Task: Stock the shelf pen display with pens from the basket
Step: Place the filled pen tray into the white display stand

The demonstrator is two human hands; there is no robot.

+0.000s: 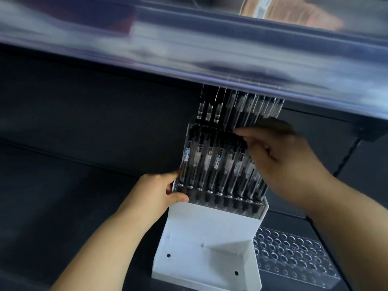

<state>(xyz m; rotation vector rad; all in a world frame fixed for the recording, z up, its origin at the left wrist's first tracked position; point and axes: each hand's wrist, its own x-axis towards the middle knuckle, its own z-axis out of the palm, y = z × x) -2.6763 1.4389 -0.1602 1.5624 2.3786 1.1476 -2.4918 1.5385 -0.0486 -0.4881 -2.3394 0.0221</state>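
Pen display (210,227), an angular white stand with clear plastic tiers, stands on the dark shelf (84,185), full of slim glossy pens (210,164). The left hand (159,190) grips its left edge. The right hand (281,158) curls among the rear pens, and blur means I cannot tell whether it grips one. A clear holed rack (294,255) lies just beside.

One left hand (165,190), one right hand (283,156) — one white display (210,238), one clear holed rack (294,255); pens (210,164) uncountable.

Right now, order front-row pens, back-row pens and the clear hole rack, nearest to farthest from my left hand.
1. Front-row pens: beside the left hand gripping the display.
2. Back-row pens: higher, under the shelf edge.
3. Clear hole rack: lower right.
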